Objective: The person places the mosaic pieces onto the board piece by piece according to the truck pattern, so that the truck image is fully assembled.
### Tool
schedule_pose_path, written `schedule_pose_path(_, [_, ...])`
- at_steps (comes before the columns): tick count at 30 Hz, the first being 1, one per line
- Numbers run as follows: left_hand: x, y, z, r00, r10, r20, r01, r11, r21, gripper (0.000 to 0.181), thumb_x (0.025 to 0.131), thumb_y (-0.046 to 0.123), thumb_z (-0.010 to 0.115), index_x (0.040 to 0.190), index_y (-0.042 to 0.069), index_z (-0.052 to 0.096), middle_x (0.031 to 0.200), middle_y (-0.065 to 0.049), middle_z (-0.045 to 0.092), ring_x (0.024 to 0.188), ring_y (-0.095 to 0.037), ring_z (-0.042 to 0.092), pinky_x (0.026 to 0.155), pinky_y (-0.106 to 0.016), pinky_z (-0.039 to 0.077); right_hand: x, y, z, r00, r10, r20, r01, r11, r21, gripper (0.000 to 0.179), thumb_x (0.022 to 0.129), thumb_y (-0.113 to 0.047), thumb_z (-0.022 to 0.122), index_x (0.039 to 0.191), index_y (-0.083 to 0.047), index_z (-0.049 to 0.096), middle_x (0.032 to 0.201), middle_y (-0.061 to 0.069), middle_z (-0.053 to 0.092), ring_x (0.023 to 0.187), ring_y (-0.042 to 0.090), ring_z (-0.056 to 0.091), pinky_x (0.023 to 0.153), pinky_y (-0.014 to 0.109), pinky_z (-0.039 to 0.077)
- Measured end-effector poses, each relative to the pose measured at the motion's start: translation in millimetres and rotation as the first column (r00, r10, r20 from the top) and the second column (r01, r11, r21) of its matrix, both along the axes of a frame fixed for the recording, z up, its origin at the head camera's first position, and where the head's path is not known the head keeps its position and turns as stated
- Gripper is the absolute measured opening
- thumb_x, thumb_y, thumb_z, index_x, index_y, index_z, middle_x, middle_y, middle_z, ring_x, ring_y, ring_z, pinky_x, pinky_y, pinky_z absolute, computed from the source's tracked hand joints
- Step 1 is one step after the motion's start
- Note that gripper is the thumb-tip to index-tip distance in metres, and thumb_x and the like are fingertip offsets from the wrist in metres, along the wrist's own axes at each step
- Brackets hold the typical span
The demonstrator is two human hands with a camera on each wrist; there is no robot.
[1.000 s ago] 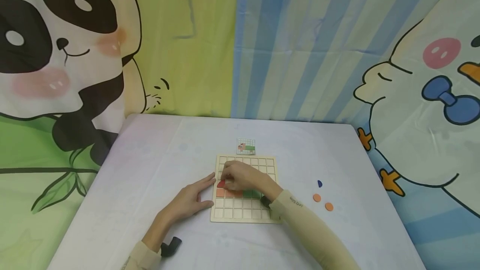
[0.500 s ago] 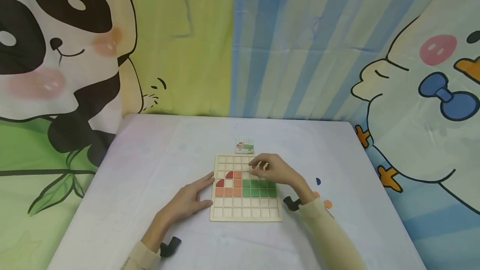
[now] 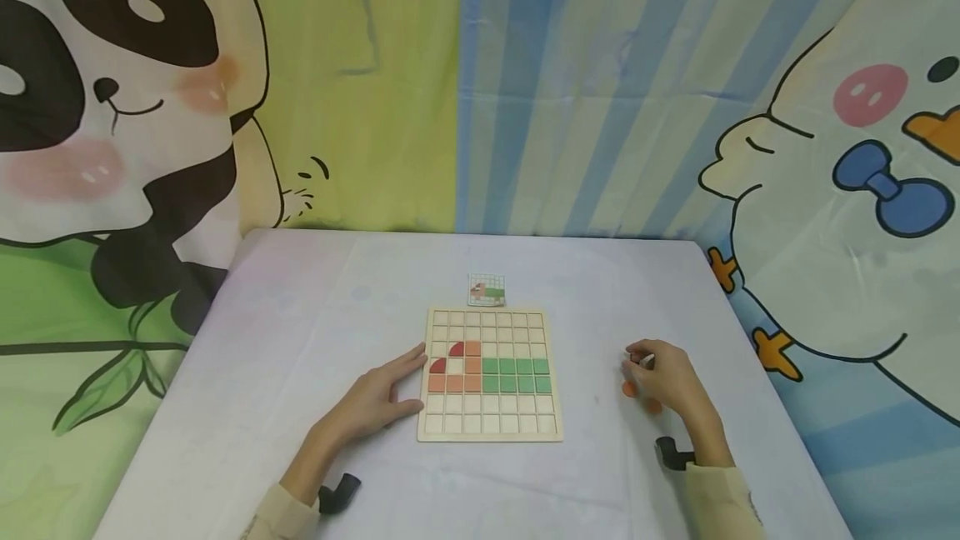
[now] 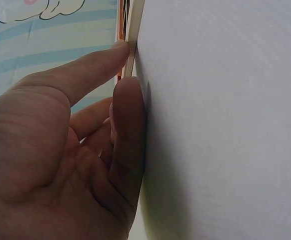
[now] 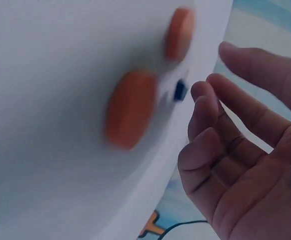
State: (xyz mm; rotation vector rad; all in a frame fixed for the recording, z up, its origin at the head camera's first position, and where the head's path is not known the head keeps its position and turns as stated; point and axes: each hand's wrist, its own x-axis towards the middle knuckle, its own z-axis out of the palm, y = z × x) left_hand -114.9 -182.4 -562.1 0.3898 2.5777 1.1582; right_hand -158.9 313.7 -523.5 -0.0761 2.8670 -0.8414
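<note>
A wooden grid board (image 3: 490, 423) lies on the table, and my left hand (image 3: 372, 398) rests along its left edge, fingertips and thumb touching the rim. Set in its cells are green squares (image 3: 516, 375), orange squares (image 3: 472, 366), and two red rounded pieces (image 3: 457, 349). Off to the right, my right hand (image 3: 671, 377) hovers with thumb and forefinger apart, nothing between them. In the right wrist view, a small dark blue piece (image 5: 180, 90) lies just beyond its fingertips. Two orange discs (image 5: 131, 110) lie beside that; in the head view the hand partly covers one.
A small picture card (image 3: 487, 290) with a printed grid pattern lies behind the board. The white table (image 3: 352, 282) ends at a cartoon-printed curtain (image 3: 360, 90). Black camera mounts (image 3: 339, 493) stick out at both wrists.
My right hand has left the board and moved right to the loose pieces. Red and orange pieces it covered now show on the board. The left hand stays at the board's edge.
</note>
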Motion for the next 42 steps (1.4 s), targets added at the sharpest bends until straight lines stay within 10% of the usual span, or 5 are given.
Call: schedule_pose_path(42, [0.5, 1.2, -1.1, 1.000, -0.002, -0.017, 0.002, 1.000, 0.000, 0.081, 0.091, 0.025, 0.084, 0.161, 0.014, 0.046, 0.174, 0.003, 0.036, 0.054, -0.005, 0.049, 0.065, -0.023, 0.047, -1.0, 18.4, -17.1, 0.995, -0.076, -0.063, 0.081, 0.993, 0.081, 0.016, 0.097, -0.009, 0.074, 0.107, 0.002, 0.078, 0.096, 0.016, 0.074, 0.087, 0.028, 0.068, 0.070, 0.037, 0.054])
